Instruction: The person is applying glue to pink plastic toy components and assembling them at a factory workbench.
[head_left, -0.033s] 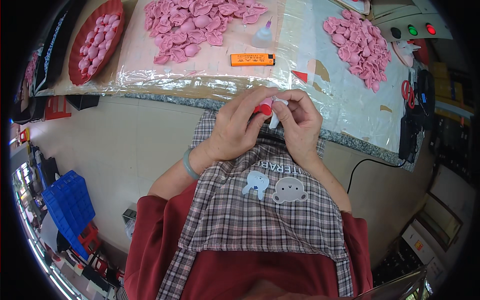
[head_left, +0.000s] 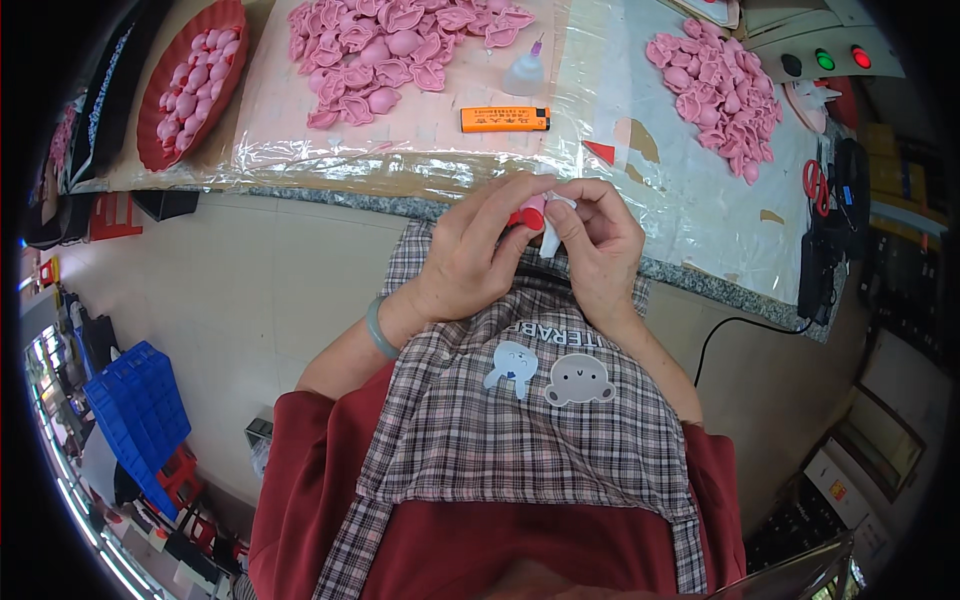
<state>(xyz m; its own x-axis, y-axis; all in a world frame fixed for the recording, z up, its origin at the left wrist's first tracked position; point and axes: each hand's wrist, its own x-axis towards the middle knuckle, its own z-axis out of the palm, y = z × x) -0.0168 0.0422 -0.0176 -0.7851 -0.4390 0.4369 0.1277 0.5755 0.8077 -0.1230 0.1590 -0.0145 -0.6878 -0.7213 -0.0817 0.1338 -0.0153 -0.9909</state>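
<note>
Both hands meet at the near edge of the table, just above the plaid apron. Between the fingertips of my left hand is a small pink piece with a round red end. My right hand pinches a small white piece, possibly tissue or cloth, close against the pink one. The fingers hide much of both pieces, so I cannot tell whether they touch. Beyond the hands lie an orange lighter and a squat clear bottle with a needle tip.
Pink moulded pieces lie heaped at the far middle and far right. A red fluted tray at the left holds pink and red pieces. Red-handled scissors lie at the right edge, near a machine with coloured buttons. A blue crate stands lower left.
</note>
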